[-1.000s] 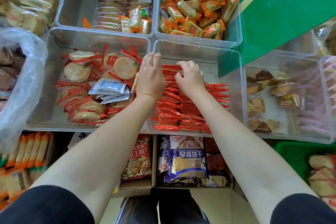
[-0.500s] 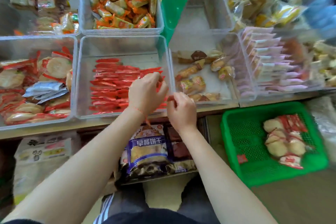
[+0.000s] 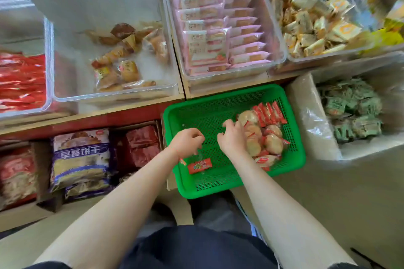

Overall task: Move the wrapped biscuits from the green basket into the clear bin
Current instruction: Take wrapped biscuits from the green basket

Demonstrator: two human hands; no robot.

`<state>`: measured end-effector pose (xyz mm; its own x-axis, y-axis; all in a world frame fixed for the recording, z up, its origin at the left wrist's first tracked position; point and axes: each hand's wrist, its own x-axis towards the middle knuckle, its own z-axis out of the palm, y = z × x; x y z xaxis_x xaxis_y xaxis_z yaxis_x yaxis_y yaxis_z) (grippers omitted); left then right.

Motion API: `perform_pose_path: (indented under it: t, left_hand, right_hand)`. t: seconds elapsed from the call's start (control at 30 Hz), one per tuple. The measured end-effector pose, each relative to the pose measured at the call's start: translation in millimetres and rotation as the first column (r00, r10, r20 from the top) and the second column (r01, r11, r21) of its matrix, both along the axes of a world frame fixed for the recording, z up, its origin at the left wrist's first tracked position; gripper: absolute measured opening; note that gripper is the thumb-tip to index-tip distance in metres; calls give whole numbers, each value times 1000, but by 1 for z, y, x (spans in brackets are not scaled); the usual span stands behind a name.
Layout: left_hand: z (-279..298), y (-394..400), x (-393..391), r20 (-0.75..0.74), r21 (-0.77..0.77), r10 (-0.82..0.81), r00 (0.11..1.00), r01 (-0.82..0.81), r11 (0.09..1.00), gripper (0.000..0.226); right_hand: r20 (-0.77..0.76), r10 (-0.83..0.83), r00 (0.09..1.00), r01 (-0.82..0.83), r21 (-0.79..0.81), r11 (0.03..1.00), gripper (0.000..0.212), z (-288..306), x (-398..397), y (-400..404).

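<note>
At far left, the clear bin (image 3: 47,67) with red wrappers is seen on the shelf. The left hand (image 3: 187,142) is held over the green basket (image 3: 209,190), fingers loosely curled, its grip empty. The right hand (image 3: 232,138) is laid on the wrapped biscuits (image 3: 270,137) heaped at the basket's right side; whether its grip is closed on them cannot be told.

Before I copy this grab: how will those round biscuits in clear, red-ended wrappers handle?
The round biscuits in clear red-ended wrappers are probably light; thin discs in film. Likely brittle, so a tight squeeze from the right hand may crack them. The glossy film looks slippery, and the packs lie loosely heaped in the green mesh basket.
</note>
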<state>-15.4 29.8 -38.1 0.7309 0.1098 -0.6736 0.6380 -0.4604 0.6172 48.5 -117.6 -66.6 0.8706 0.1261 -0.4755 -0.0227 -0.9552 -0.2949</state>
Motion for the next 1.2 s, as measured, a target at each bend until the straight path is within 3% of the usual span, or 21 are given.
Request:
perform_pose_path:
  t: [0.13, 0.23, 0.33, 0.5, 0.6, 0.7, 0.83, 0.9, 0.97, 1.0, 1.07, 1.13, 1.2]
  left_hand:
    - [-13, -32, 11, -76, 7, 9, 997, -8, 1000, 16]
    - [-24, -45, 16, -128, 18, 35, 991, -33, 999, 18]
    - [-31, -54, 16, -171, 33, 46, 984, -41, 999, 20]
    - [-32, -65, 16, -223, 36, 54, 973, -48, 998, 19]
    - [-35, -68, 16, -277, 33, 69, 958, -62, 998, 16]
    - [-38, -71, 17, -309, 17, 96, 946, -95, 995, 20]
    - [-43, -77, 18, -366, -5, 165, 916, -180, 984, 20]
    - [-47, -78, 18, -373, 69, 156, 915, -140, 988, 25]
    - [-50, -81, 18, -363, 84, 221, 905, -205, 975, 49]
    - [-52, -83, 17, -368, 20, 307, 877, -323, 946, 66]
    - [-49, -89, 20, -437, -215, 481, 760, -608, 764, 77]
    - [-54, -90, 23, -497, -373, 510, 702, -704, 605, 76]
    - [-58, -87, 26, -491, -408, 527, 694, -717, 565, 71]
  right_hand:
    - [-39, -105, 994, 95, -193, 977, 62, -21, 17, -61]
    - [-139, -169, 976, 140, -193, 971, 73, -38, 20, -84]
    - [-169, -124, 978, 90, -193, 977, 84, -53, 17, -95]
    - [-156, -118, 981, 95, -150, 984, 65, -65, 8, -87]
    - [-176, -74, 982, 54, -112, 992, 40, -61, 2, -83]
    - [-301, -2, 954, -14, -51, 999, 12, -60, -3, -80]
    - [-451, 61, 891, -51, 34, 998, 15, -62, 0, -79]
    - [-446, 39, 894, 36, 158, 987, 20, -60, 3, -77]
    - [-466, -19, 884, 167, 278, 946, 17, -55, 7, -76]
    - [-492, -36, 870, 224, 329, 917, 15, -51, 9, -74]
    - [-563, -3, 826, 273, 395, 877, 11, -44, 13, -68]
    - [-624, 49, 780, 306, 448, 840, 23, -38, 18, -62]
    - [-644, 37, 764, 368, 483, 795, 18, -25, 25, -60]
